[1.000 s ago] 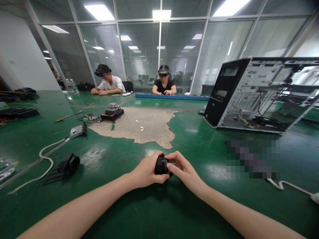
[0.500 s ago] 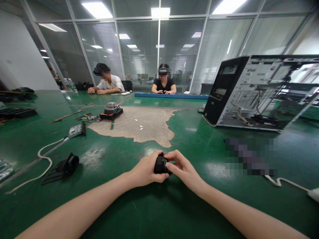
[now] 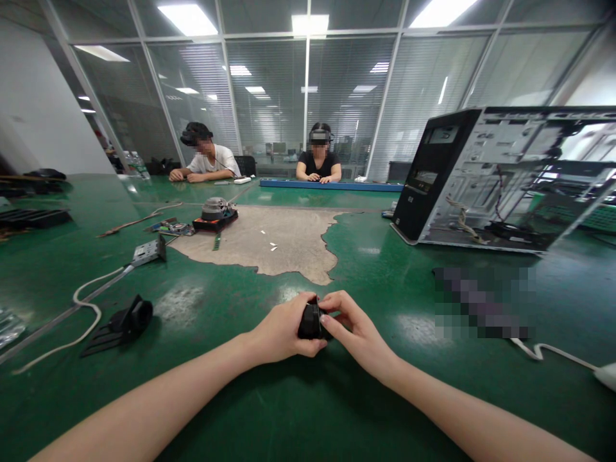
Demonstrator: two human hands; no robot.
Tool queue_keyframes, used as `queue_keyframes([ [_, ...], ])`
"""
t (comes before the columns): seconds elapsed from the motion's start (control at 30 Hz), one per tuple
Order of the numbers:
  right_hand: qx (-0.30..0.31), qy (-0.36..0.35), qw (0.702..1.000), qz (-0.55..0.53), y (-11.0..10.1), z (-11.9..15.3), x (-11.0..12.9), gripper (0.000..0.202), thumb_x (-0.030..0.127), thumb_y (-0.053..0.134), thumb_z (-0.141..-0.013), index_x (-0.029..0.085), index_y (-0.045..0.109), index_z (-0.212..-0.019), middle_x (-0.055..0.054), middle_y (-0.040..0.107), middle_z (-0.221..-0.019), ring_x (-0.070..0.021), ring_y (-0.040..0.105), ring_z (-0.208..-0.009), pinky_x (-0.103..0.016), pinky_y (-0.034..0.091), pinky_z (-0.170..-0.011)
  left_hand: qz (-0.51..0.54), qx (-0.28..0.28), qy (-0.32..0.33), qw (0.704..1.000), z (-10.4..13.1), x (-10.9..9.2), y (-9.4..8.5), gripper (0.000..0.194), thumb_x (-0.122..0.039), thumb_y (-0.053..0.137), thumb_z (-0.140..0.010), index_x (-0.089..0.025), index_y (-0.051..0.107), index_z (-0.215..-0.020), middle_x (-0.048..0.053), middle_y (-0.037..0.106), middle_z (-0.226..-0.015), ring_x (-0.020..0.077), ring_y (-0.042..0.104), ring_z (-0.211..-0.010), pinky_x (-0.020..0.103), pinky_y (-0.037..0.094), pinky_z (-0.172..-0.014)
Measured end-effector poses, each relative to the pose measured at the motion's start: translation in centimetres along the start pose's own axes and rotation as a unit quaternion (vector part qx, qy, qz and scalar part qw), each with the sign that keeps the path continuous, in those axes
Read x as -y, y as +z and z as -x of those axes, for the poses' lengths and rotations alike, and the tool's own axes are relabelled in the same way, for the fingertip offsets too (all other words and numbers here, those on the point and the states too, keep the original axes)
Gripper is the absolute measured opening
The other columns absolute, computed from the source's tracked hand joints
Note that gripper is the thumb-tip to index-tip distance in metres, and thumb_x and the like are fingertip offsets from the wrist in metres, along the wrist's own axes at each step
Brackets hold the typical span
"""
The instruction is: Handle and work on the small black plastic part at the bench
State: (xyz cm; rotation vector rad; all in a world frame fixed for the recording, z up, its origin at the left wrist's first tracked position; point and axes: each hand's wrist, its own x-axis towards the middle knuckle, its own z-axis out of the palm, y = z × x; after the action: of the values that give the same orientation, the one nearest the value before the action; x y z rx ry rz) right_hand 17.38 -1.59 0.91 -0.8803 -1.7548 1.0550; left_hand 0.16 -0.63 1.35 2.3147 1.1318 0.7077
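Between my hands is a small black block-like object, held just above or on the green tabletop; its exact kind I cannot make out. My left hand wraps round it from the left, thumb on the near side and fingers on the far side. From the right, my right hand pinches its right side with thumb and fingertips. Part of the object is hidden behind my fingers.
An opened computer case stands at the right. A black plastic bracket and a metal box with cable lie left. Beyond the bare brown patch sit a heatsink fan and two people across the table.
My hands stay almost in place, with the black object turned very slightly between them. The person opposite in the dark shirt has shifted a little to the right.
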Motion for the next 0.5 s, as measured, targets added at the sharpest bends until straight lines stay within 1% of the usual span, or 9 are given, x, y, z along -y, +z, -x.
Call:
queue_keyframes([
  [0.1, 0.004, 0.039, 0.999, -0.023, 0.09, -0.31, -0.24, 0.015, 0.033, 0.051, -0.08, 0.021, 0.049, -0.088, -0.001, 0.051, -0.085, -0.0153, 0.053, -0.08, -0.028, 0.046, -0.067, 0.001, 0.003, -0.001, 1.0, -0.04, 0.09, 0.02, 0.061, -0.029, 0.064, -0.061, -0.02, 0.035, -0.114, 0.006, 0.056, -0.1, 0.0247, 0.056, -0.088, 0.034, 0.043, -0.075],
  [0.17, 0.017, 0.071, 0.997, -0.034, 0.13, -0.46, -0.25, 0.019, 0.036, 0.051, -0.08, 0.021, 0.048, -0.09, -0.001, 0.052, -0.084, -0.0132, 0.053, -0.071, -0.027, 0.046, -0.063, 0.003, 0.002, 0.0, 1.0, -0.06, 0.14, 0.02, 0.061, -0.029, 0.064, -0.061, -0.02, 0.035, -0.114, 0.006, 0.056, -0.101, 0.0245, 0.056, -0.088, 0.033, 0.044, -0.075],
  [0.27, 0.036, 0.082, 0.995, -0.04, 0.12, -0.38, -0.08, 0.02, 0.036, 0.049, -0.081, 0.021, 0.046, -0.093, 0.0, 0.051, -0.085, -0.0105, 0.051, -0.063, -0.026, 0.045, -0.058, 0.006, -0.001, 0.005, 1.0, -0.08, 0.17, 0.02, 0.06, -0.03, 0.064, -0.062, -0.019, 0.035, -0.113, 0.006, 0.056, -0.101, 0.024, 0.056, -0.087, 0.033, 0.044, -0.075],
  [0.33, 0.034, 0.065, 0.997, -0.033, 0.1, -0.22, 0.01, 0.019, 0.033, 0.05, -0.081, 0.021, 0.047, -0.094, 0.0, 0.051, -0.085, -0.0117, 0.052, -0.068, -0.026, 0.045, -0.061, 0.013, -0.005, 0.006, 1.0, -0.08, 0.16, 0.01, 0.058, -0.03, 0.063, -0.063, -0.019, 0.035, -0.113, 0.006, 0.056, -0.1, 0.0231, 0.056, -0.086, 0.033, 0.044, -0.075],
  [0.43, 0.011, 0.033, 0.999, -0.014, 0.08, -0.09, -0.09, 0.017, 0.031, 0.051, -0.08, 0.022, 0.049, -0.093, -0.001, 0.051, -0.088, -0.0145, 0.052, -0.079, -0.027, 0.045, -0.067, 0.021, -0.009, 0.001, 1.0, -0.09, 0.1, -0.01, 0.057, -0.03, 0.062, -0.064, -0.019, 0.035, -0.113, 0.006, 0.056, -0.1, 0.0226, 0.057, -0.086, 0.032, 0.044, -0.075],
  [0.5, 0.002, 0.027, 1.0, -0.01, 0.09, -0.16, -0.26, 0.015, 0.032, 0.05, -0.081, 0.022, 0.05, -0.091, -0.001, 0.051, -0.088, -0.0149, 0.052, -0.081, -0.027, 0.045, -0.066, 0.02, -0.008, -0.002, 1.0, -0.1, 0.05, -0.03, 0.059, -0.03, 0.063, -0.063, -0.019, 0.035, -0.114, 0.006, 0.056, -0.1, 0.0232, 0.057, -0.087, 0.033, 0.044, -0.075],
])
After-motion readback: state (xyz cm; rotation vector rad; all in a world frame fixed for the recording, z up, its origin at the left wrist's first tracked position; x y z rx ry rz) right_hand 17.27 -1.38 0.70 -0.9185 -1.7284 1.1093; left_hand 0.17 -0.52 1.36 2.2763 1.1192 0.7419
